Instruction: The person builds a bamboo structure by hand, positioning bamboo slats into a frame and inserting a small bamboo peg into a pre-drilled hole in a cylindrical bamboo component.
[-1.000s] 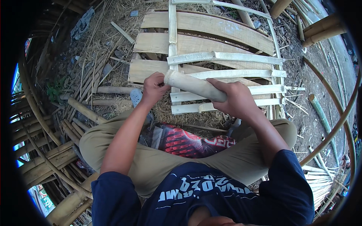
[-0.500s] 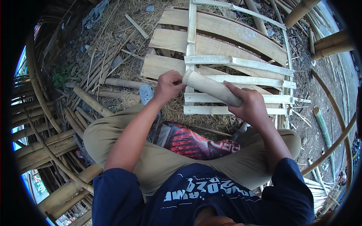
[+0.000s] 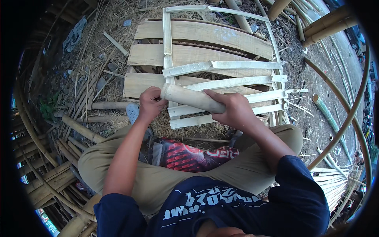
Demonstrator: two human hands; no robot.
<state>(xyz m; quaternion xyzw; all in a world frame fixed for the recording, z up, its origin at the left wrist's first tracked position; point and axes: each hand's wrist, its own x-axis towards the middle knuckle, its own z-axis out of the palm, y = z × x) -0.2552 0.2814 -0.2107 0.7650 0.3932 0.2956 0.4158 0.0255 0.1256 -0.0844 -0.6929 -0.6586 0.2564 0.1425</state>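
bamboo piece (image 3: pixel 190 98) — spans both grips | left hand (image 3: pixel 149 104) clasps its 9 o'clock end, apparently | right hand (image 3: pixel 235 110) wrapped round its 3 o'clock end

bamboo tube (image 3: pixel 192 98): pale, matt, smooth-skinned bamboo
slat frame (image 3: pixel 221 75): split bamboo, dry, whitish, fibrous at the edges
curved boards (image 3: pixel 205 35): broad bamboo halves, tan, dull
ground (image 3: pixel 98 59): dry straw and bare earth, rough
trousers (image 3: pixel 158 177): khaki cloth, matt
printed bag (image 3: pixel 189 156): glossy plastic, red and black

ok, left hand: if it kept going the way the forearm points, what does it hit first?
Probably the bamboo tube the left hand already grips at its end; beyond it, the slat frame. Depth is unclear.
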